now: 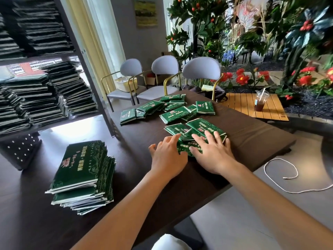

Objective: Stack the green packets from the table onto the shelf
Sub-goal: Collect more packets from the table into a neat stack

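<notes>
Dark table [140, 147]: loose green packets [173, 115], packet stack [81, 175].

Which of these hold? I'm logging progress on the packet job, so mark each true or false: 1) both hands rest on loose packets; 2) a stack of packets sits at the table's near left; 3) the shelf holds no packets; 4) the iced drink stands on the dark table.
1) True: the left hand and right hand lie with spread fingers on the nearest loose packets.
2) True: the neat stack sits there on the dark table.
3) False: the shelf already holds tall piles.
4) False: the iced drink stands on the slatted wooden table behind.
</notes>
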A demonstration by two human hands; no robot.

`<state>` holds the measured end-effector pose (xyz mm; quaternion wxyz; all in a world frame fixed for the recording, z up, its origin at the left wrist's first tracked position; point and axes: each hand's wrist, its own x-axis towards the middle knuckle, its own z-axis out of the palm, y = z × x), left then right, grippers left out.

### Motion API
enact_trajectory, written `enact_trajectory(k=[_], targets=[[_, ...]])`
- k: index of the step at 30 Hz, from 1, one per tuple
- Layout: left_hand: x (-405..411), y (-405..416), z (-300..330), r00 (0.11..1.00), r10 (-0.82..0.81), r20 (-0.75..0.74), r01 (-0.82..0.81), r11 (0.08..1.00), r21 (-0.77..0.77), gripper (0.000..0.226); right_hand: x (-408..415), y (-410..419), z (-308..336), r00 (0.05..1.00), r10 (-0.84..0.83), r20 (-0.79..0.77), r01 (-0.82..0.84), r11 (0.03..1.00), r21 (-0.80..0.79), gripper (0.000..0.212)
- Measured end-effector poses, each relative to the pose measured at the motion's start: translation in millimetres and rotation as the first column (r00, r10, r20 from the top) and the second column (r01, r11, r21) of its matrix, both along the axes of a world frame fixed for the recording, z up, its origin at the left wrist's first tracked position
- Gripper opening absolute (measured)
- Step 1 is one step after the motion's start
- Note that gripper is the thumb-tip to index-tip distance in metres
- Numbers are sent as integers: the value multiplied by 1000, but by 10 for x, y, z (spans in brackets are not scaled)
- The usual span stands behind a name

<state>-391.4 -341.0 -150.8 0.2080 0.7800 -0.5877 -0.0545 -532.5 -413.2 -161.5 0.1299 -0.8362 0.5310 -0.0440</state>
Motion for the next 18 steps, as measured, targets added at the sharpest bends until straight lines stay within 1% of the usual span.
enact_trajectory(k=[3, 6, 8, 11, 15, 18], targets=[[84, 149, 33, 999, 31, -6, -31, 1000, 1, 55, 108, 136, -28, 997, 36, 68, -33, 999, -44, 57], [136, 298, 56, 996, 82, -22, -82, 997, 6, 52, 206, 230, -45, 980, 81, 183, -53, 987, -152, 52], [143, 367, 69, 993, 113, -25, -112, 994, 18, 51, 248, 279, -41, 949, 108, 296, -49, 978, -202, 46], [161, 457, 84, 989, 137, -52, -136, 991, 12, 49, 309, 353, -34, 884, 130, 449, -23, 971, -236, 37], [201, 520, 84, 985, 147, -92, -150, 988, -25, 46, 361, 365, -67, 815, 166, 555, -11, 962, -271, 42], [212, 540, 54, 982, 145, -124, -153, 986, -60, 45, 365, 365, -66, 800, 184, 571, -19, 959, -282, 41]])
